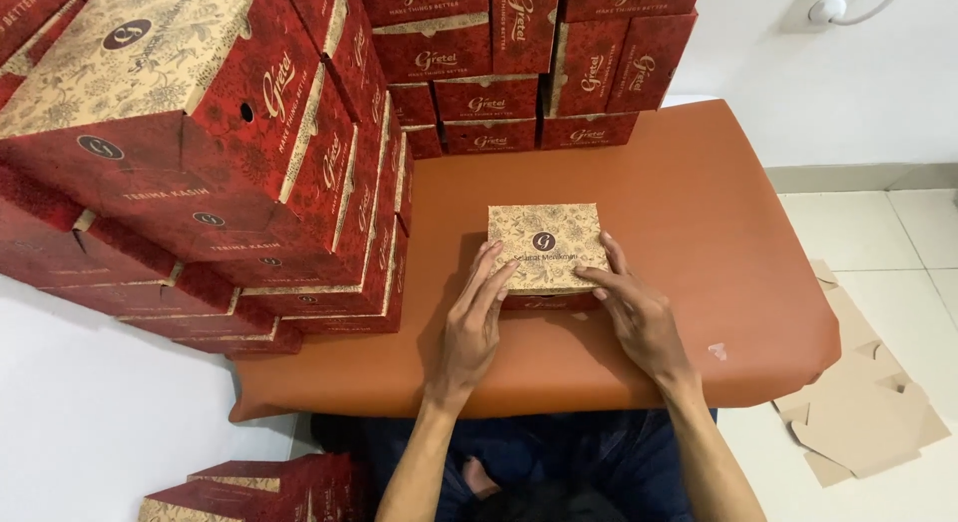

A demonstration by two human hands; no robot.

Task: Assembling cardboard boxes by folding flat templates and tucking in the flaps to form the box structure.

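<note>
1. On the brown padded surface (699,213), near its front edge, sits a small box (546,245) with a tan patterned lid and red sides
2. Left hand (471,322) lies flat against the box's left front corner, fingers (491,272) stretched out and resting on the lid; it grips nothing
3. Right hand (639,317) rests at the right front corner, fingers (597,275) spread along the lid's front edge and right side, likewise open and pressing rather than clasping
4. Both hands touch the box, one on each side, with the box between them
5. Left of the box, just beside the left hand, rises a tall stack (200,153) of like red and tan boxes, leaning over the surface
6. More boxes (529,63) stand in a row at the far edge against the wall
7. Flat brown cardboard (863,402) lies on the tiled floor to the right
8. Folded red boxes (259,487) lie on the floor at lower left, beside the person's knee
</note>
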